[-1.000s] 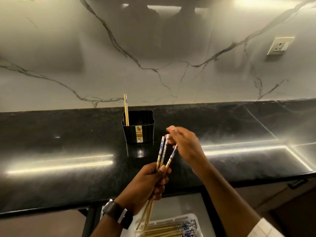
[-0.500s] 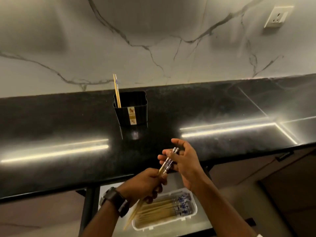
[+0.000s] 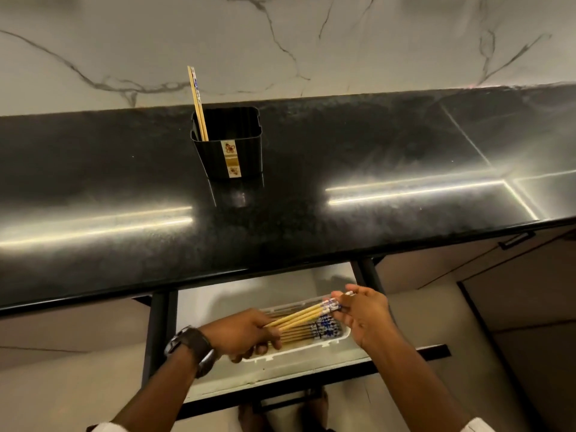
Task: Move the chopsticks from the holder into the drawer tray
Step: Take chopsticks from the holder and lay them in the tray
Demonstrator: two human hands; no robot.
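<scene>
Both hands hang over the open drawer below the front edge of the black worktop. The left hand has its grip clenched on the plain ends of a small bundle of chopsticks; the right hand pinches their patterned blue-and-white ends. The bundle lies nearly level, just above the white tray, where more chopsticks already lie. Bare drawer floor shows behind and left of the tray. On the worktop, the black holder stands well back from the edge with one pair leaning in its left corner. Half a second ago the hands held the bundle steeply, higher, at the worktop's edge. The holder's label bears a picture; no writing is legible.
</scene>
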